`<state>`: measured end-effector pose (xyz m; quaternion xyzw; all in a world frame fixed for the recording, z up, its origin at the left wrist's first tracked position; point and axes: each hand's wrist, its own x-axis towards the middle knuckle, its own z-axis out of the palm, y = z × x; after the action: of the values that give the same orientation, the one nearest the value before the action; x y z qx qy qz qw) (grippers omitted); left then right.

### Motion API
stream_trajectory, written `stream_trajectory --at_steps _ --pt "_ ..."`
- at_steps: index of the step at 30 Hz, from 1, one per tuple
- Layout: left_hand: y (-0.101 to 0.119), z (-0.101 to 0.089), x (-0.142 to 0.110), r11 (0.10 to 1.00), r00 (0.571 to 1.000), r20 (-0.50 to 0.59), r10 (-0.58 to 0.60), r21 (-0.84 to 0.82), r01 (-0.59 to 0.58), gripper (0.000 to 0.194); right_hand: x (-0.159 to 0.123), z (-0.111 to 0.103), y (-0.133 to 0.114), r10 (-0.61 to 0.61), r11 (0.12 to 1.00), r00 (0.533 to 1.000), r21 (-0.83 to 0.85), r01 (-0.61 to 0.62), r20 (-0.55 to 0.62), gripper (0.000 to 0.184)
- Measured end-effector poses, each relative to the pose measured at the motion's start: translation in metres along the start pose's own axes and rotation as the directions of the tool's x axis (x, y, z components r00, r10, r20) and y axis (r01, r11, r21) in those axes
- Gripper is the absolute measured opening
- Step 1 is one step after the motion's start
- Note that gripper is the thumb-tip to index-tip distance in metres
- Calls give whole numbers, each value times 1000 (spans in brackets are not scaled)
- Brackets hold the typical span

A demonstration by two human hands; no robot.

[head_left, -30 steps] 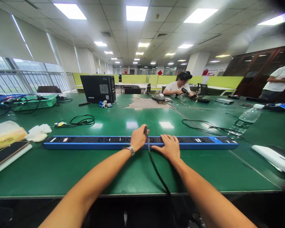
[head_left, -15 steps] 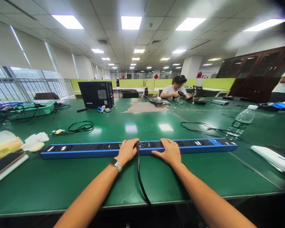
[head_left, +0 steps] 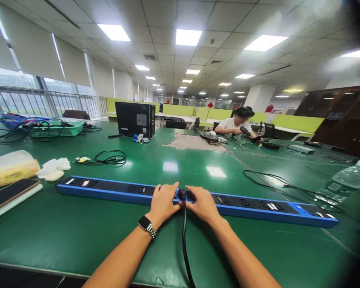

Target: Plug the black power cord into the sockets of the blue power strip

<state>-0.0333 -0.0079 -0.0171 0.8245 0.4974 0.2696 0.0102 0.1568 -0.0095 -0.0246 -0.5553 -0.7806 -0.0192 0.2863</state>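
Note:
A long blue-and-black power strip [head_left: 108, 193] with rows of sockets lies across the green table, slightly slanted. My left hand [head_left: 164, 203] is wrapped over its middle, fingers on top and thumb at the front edge. My right hand [head_left: 203, 204] grips the strip just to the right, its thumb and fingers curved close around a black plug [head_left: 182, 194]. The plug sits upright at the strip between both hands; its prongs are hidden. From it a black power cord [head_left: 184, 244] runs down over the near table edge.
A phone [head_left: 13, 196], a tissue pack [head_left: 13, 174] and crumpled tissues [head_left: 54, 168] lie left. Coiled cables [head_left: 109, 158] and a computer case [head_left: 135, 120] stand beyond. A water bottle [head_left: 345, 182] is at right. Across the table sits a person [head_left: 232, 126] handling a dark object.
My right hand has come leftward along the strip, up beside the plug. My left hand has shifted to the plug's left side. The view has turned and the strip now slants.

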Motion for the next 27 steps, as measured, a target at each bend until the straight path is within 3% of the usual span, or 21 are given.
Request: stream_trajectory --at_steps 3,6,12,16,22,27 --pt "-2 2 0 1000 1000 -7 28 8 -28 64 16 8 -21 4 1000 1000 -7 -4 11 35" --pt "-4 5 0 999 999 -11 47 24 -47 65 17 11 -21 -14 1000 1000 6 14 -23 31" --pt "0 9 2 997 1000 -20 18 79 -17 67 9 12 -19 69 996 993 59 -64 -100 34" --pt "2 10 3 995 1000 -27 -1 97 4 62 5 16 -25 57 994 985 96 -42 -162 36" --pt "2 10 3 994 1000 -25 4 106 -2 56 3 27 -27 90 992 943 109 -58 -321 42" --pt "2 11 5 995 1000 -13 -4 101 5 54 4 30 -30 116 992 944 91 -92 -309 40"
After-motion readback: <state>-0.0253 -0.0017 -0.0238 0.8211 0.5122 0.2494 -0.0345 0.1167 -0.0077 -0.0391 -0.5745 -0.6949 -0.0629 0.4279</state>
